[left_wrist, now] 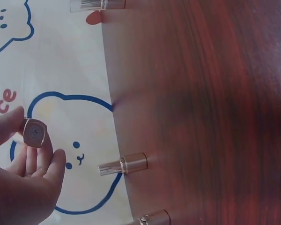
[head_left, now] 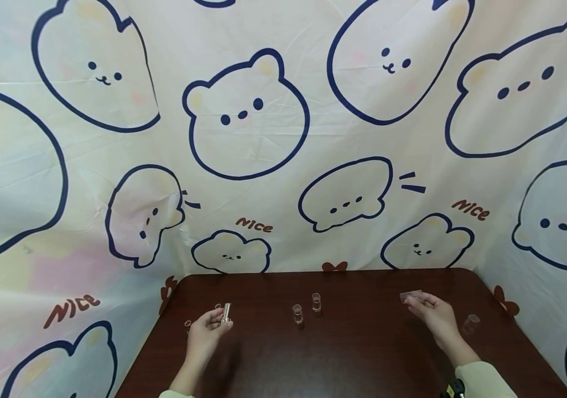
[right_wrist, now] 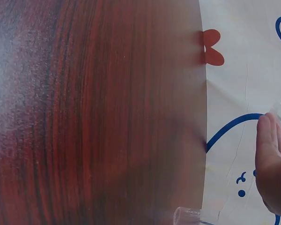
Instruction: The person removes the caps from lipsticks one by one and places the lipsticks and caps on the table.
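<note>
My left hand [head_left: 204, 335] is raised over the left side of the table. Between its thumb and fingers it pinches a shiny metallic lipstick tube [head_left: 225, 313], whose squarish base end [left_wrist: 35, 133] faces the left wrist camera. Over on the right side, my right hand [head_left: 436, 319] holds a clear plastic cap [head_left: 409, 296] by its fingertips. Part of that cap lies behind the fingers. Another clear cap [head_left: 471, 324] stands on the table just right of the right hand. Near the left hand, an uncapped lipstick tube [left_wrist: 124, 164] is on the table, with another tube [left_wrist: 157, 218] partly cut off.
Two small lipstick tubes, one nearer [head_left: 297, 314] and one farther [head_left: 316, 302], stand mid-table towards the back. The dark wooden table [head_left: 333, 365] ends against a cartoon-printed cloth [head_left: 283, 199], which also covers both sides.
</note>
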Available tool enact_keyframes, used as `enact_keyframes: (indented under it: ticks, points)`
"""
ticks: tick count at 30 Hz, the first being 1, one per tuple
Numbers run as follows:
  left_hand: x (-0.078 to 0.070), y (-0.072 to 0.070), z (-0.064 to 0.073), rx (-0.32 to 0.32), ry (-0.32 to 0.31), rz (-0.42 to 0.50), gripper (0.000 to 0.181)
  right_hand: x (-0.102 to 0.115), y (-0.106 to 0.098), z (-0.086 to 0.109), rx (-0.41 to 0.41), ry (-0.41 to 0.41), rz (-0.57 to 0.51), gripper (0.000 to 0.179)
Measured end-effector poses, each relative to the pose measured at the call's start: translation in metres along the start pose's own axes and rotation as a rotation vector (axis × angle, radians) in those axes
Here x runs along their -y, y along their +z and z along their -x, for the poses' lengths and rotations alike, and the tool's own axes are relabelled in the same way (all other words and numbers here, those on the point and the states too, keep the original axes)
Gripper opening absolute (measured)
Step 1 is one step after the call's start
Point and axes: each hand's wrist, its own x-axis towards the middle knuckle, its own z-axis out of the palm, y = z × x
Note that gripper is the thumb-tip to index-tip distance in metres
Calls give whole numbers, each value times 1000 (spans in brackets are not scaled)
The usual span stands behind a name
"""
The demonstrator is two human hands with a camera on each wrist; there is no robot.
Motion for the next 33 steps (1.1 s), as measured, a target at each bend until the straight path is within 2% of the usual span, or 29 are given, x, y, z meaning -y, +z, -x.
enact_keyframes:
  ticks: [6, 13, 19, 27, 33]
  points:
    - [8, -3, -2, -62, -24, -80, 38, 0, 3, -4, -44, -53, 196, 52]
    - [16, -7, -3, -107, -15, -118, 31, -2, 6, -8, -118, -95, 363, 44]
    - [24, -7, -7, -147, -8, -153, 30, -7, 9, -13, -192, -181, 545, 35]
    - [30, -6, -9, -181, -11, -199, 30, -15, 11, -20, -212, -219, 674, 27]
    - [38, -3, -12, -184, -4, -203, 30, -15, 7, -23, -188, -255, 754, 27]
